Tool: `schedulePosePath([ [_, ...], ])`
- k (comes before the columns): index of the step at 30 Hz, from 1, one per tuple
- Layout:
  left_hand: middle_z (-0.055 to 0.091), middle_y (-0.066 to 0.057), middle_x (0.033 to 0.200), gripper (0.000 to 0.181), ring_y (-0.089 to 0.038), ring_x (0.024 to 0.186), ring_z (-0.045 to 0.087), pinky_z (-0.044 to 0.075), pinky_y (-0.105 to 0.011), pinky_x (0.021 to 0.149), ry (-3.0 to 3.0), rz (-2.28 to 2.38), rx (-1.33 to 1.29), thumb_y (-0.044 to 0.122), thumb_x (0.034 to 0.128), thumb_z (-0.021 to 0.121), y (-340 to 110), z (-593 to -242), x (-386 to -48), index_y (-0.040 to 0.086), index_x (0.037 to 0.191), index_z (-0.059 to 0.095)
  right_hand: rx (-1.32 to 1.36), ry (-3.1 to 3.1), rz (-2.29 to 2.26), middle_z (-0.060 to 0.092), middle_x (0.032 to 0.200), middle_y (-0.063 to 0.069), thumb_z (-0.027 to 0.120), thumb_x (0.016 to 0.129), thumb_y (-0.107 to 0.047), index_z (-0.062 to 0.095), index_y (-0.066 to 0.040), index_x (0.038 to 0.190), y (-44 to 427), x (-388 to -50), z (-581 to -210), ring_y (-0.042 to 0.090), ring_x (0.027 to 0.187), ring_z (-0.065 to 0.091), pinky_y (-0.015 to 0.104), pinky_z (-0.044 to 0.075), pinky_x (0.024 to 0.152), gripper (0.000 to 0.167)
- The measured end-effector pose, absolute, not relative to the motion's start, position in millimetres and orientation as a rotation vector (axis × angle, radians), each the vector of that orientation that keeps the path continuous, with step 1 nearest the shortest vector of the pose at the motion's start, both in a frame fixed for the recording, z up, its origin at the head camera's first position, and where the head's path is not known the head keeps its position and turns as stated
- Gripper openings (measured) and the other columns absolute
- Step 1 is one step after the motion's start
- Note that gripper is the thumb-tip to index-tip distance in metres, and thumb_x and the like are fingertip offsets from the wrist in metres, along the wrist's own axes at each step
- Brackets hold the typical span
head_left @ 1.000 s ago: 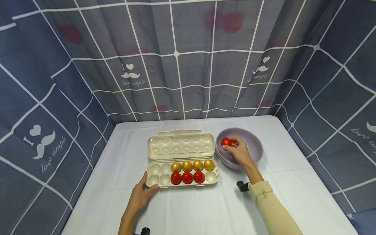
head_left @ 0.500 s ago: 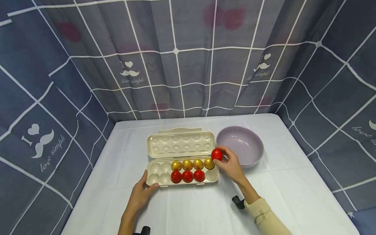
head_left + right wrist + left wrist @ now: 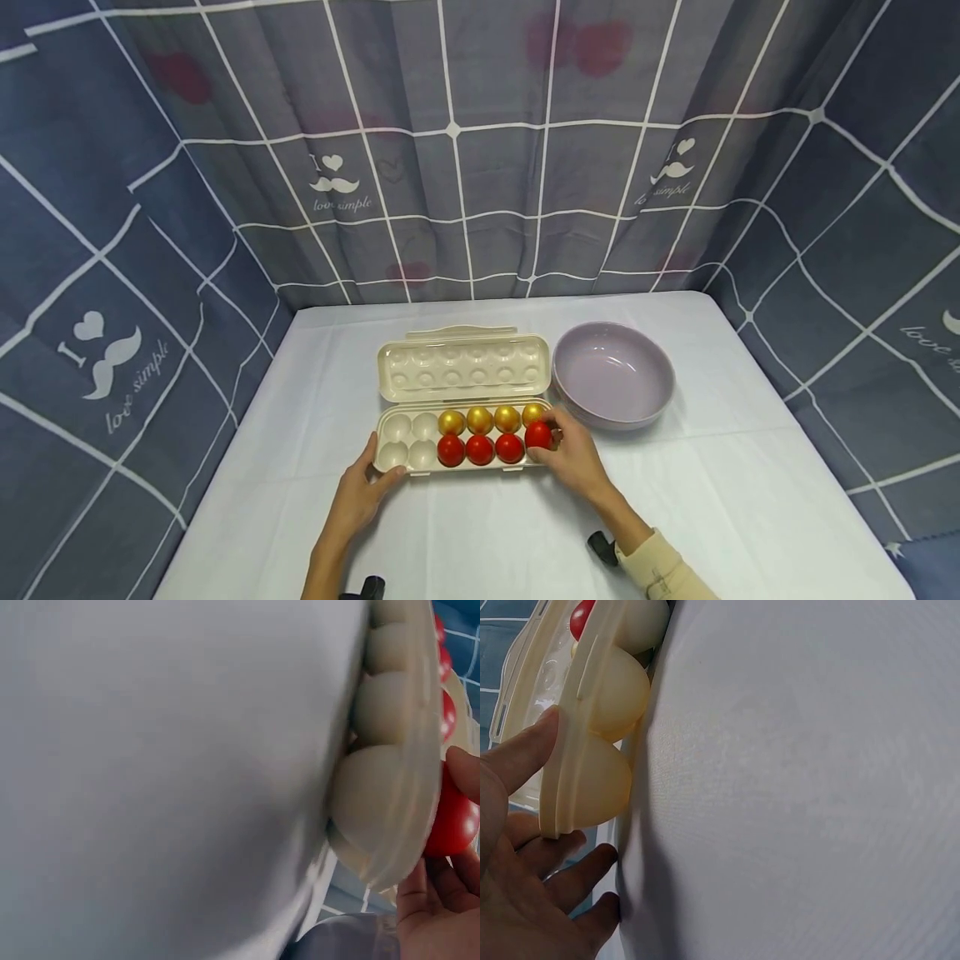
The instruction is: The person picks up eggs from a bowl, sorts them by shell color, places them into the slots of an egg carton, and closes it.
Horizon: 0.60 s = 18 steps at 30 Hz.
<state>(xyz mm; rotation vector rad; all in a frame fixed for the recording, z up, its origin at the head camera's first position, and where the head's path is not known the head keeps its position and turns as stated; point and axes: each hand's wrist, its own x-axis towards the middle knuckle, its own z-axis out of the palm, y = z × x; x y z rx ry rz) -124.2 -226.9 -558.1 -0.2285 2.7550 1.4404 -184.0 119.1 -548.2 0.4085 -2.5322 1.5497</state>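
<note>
An open cream plastic egg carton [image 3: 397,428] lies on the white cloth, its lid [image 3: 465,368] folded back. Several gold eggs [image 3: 479,420] fill the back row's right part. Three red eggs [image 3: 480,450] sit in front of them. My right hand [image 3: 577,462] pinches another red egg [image 3: 537,435] at the front row's right-end cup; the right wrist view shows that egg [image 3: 454,817] above the rim. My left hand [image 3: 356,504] grips the carton's left end. In the left wrist view, the thumb [image 3: 529,754] presses the rim and fingers lie around the end.
A lilac bowl [image 3: 613,375] stands right of the carton, with nothing visible inside. Four cups at the carton's left hold no eggs. Dark checked curtains [image 3: 495,175] border the table [image 3: 480,542] at the back and sides.
My right hand has carried the red egg left and toward me, from over the bowl to the carton's front right cup. My left hand has stayed on the carton's left end.
</note>
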Motion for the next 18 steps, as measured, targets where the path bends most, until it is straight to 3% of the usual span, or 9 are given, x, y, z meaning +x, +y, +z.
schedulePosePath([
  [9, 0.024, -0.026, 0.155, 0.095, -0.043, 0.143, 0.023, 0.020, -0.055, 0.117, 2.745, 1.449, -0.222, 0.038, 0.0898, 0.073, -226.8, -560.5, -122.2, -0.006, 0.153, 0.018, 0.535, -2.637, 0.995, 0.067, 0.101, 0.007, 0.088, 0.069, -0.008, 0.065, -0.001, 0.111, 116.7, -176.6, -553.2, 0.024, 0.094, 0.063, 0.042, 0.055, 0.083, 0.049],
  [18, 0.023, -0.025, 0.156, 0.095, -0.042, 0.143, 0.023, 0.020, -0.055, 0.117, 2.759, 1.460, -0.220, 0.039, 0.0900, 0.073, -227.6, -560.7, -123.5, -0.006, 0.153, 0.018, 0.596, -2.644, 0.873, 0.056, 0.084, -0.004, 0.085, 0.075, -0.009, 0.062, -0.007, 0.097, 115.0, -174.6, -548.3, 0.016, 0.077, 0.053, 0.034, 0.049, 0.066, 0.031],
])
